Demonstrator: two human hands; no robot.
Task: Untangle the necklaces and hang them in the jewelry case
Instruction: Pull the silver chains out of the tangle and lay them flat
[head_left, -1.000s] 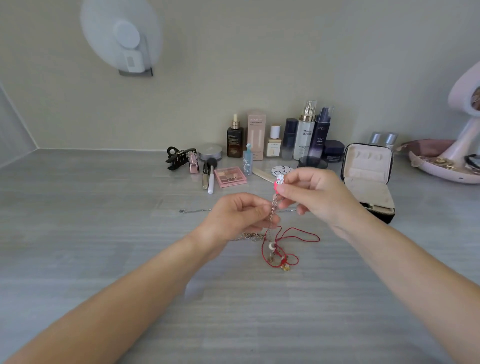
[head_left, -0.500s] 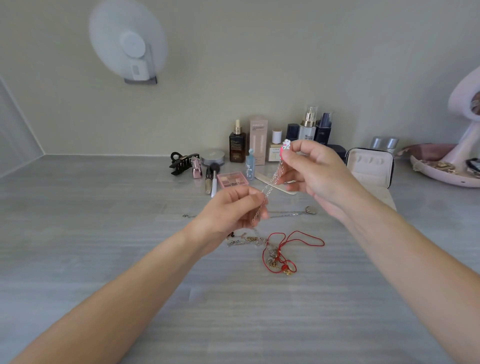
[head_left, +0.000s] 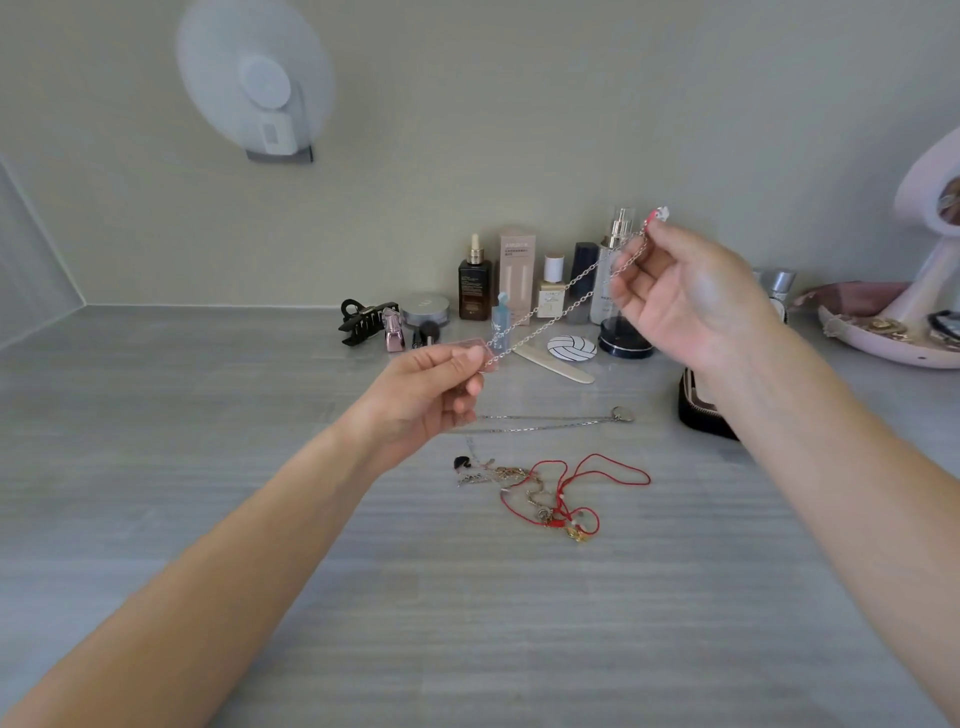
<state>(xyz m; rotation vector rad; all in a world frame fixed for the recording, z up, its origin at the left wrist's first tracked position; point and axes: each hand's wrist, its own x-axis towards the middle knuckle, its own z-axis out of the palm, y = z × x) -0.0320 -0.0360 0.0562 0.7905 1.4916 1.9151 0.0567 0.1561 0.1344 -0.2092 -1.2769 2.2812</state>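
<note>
A silver chain necklace (head_left: 563, 304) is stretched taut in the air between my hands. My left hand (head_left: 431, 395) pinches its lower end. My right hand (head_left: 680, 296), raised up and to the right, pinches the upper end, where a pink and white charm (head_left: 658, 214) sticks out above the fingers. On the table below lies a tangle of a red cord necklace (head_left: 576, 493) and gold and silver chains (head_left: 493, 474). A thin silver necklace (head_left: 550, 422) lies straight beyond it. The black jewelry case (head_left: 698, 413) sits mostly hidden behind my right forearm.
Cosmetic bottles (head_left: 517, 275), a black hair clip (head_left: 363, 322), a compact (head_left: 426, 310), a nail file (head_left: 553, 365) and a round volleyball-patterned item (head_left: 571, 347) line the back of the grey table (head_left: 208, 467). A pink mirror stand with a tray (head_left: 893, 338) is at far right.
My right hand has risen up and to the right, pulling the silver chain free of the tangle and stretching it out. My left hand has lifted slightly with the other end.
</note>
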